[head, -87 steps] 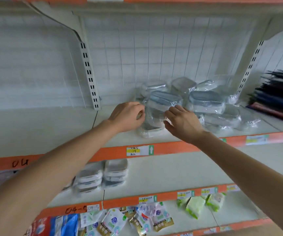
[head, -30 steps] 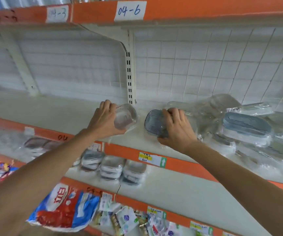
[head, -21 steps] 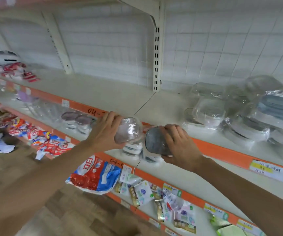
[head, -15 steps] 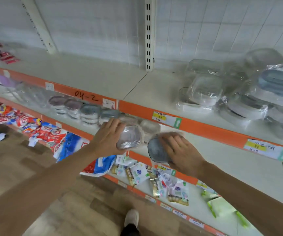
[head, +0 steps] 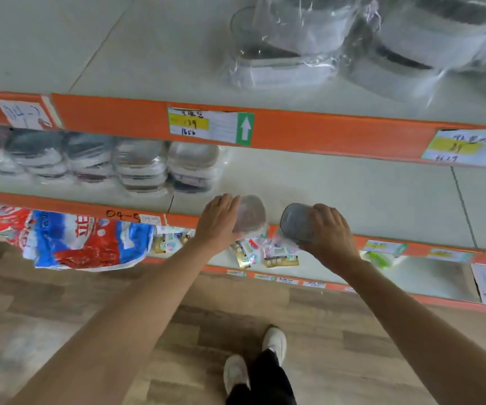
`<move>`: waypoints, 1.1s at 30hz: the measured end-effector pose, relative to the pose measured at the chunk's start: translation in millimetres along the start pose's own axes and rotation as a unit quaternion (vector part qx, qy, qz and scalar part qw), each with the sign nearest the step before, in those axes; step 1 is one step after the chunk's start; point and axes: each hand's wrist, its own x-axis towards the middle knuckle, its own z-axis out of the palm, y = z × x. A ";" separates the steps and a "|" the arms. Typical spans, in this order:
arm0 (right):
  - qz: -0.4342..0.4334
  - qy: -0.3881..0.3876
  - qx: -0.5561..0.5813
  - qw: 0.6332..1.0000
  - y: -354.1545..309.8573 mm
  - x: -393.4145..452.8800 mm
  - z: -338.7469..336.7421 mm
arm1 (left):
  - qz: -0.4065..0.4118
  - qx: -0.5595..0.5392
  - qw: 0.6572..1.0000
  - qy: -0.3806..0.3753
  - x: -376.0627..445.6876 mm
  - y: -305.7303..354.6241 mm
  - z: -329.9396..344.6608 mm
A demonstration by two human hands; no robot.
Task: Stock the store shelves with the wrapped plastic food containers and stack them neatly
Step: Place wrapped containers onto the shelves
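Observation:
My left hand [head: 217, 225] grips a wrapped clear container [head: 250, 213] at the front edge of the middle shelf [head: 338, 194]. Beside it, my right hand [head: 328, 230] grips a wrapped container with a grey lid [head: 296, 222], tilted so the lid faces me. Both are held just above the shelf's orange lip. A row of stacked wrapped containers [head: 139, 168] stands on the same shelf to the left. A loose pile of larger wrapped containers [head: 353, 45] lies on the upper shelf at the right.
Orange shelf edges carry price labels [head: 209, 125]. The bottom shelf holds small sachets [head: 277, 252] and a red, white and blue bag [head: 87, 241] hanging over the edge. Wooden floor below, with my white shoes [head: 253, 358].
Both hands took a container each from the upper shelf pile and brought them down to the front of the middle shelf. My view tilted downward.

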 end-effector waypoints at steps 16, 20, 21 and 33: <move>0.002 -0.022 -0.019 1.000 39.7 75.6 54.8 | -0.025 -0.045 0.998 0.038 71.8 1.2 59.6; 0.001 -0.005 -0.060 0.998 38.6 82.4 64.1 | 0.000 -0.042 0.998 0.047 75.5 -3.9 75.4; 0.004 0.004 -0.070 0.998 40.5 82.7 74.1 | -0.002 -0.036 0.996 0.076 76.7 -5.6 83.2; 0.021 0.082 -0.053 0.995 42.8 68.1 102.3 | -0.012 -0.003 0.988 0.151 86.6 -8.8 106.4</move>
